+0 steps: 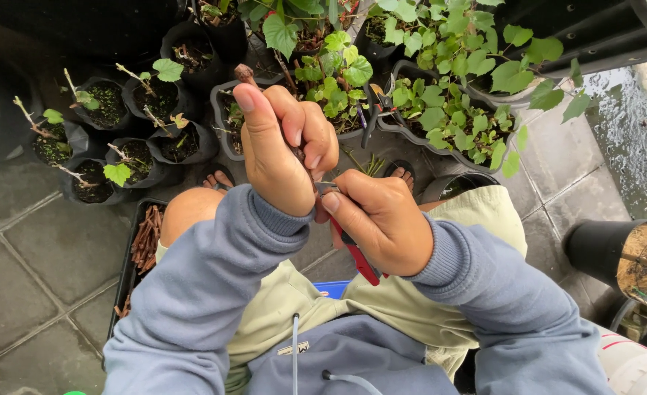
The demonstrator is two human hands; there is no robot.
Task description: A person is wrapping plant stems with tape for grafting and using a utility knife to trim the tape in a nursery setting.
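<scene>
- Left hand [283, 150] closed around a brown twig [245, 73], held upright
- Right hand [382, 219] clamped on red-handled knife [360, 260], blade touching twig
- Could slip and nick left fingers, being so close

Rough woody cutting [245, 73], glossy red plastic knife handle [362, 265], soft matt cloth sleeves [213, 278], thin black plastic grow bags [137, 157], matt grey stone tiles [38, 249].

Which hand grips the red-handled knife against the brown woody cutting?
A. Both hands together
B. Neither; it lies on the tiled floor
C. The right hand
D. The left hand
C: the right hand is wrapped around the red-handled knife, while the left hand holds the brown woody cutting upright.
</scene>
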